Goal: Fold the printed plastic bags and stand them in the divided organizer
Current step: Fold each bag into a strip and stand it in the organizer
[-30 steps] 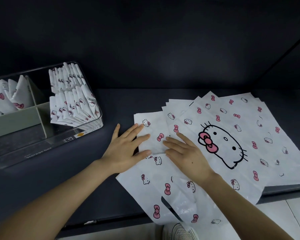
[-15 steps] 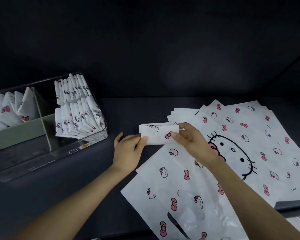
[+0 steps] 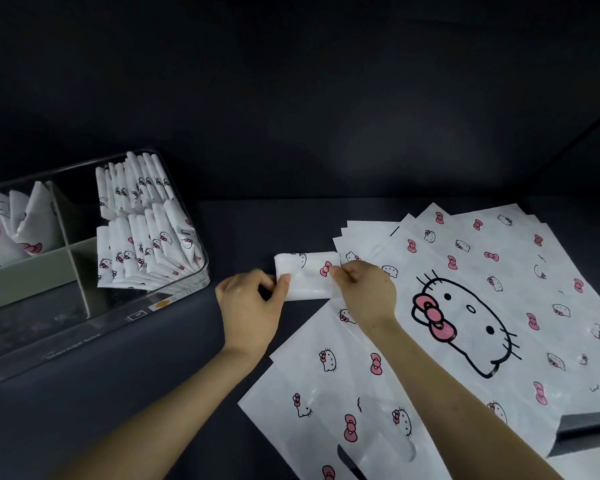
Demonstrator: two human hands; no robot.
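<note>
Mostly dark tabletop, dark wall — folded bag pinched mid-table

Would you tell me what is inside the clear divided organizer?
The organizer holds packed folded bags on its right and looser folded bags rear left, bottoms hidden behind the green divider; front left shows none.

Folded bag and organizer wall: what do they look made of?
The folded bag looks like thin white plastic film, faintly glossy: sheen near its lower edge. The organizer wall seems clear rigid plastic, since the stored bags show through it.
</note>
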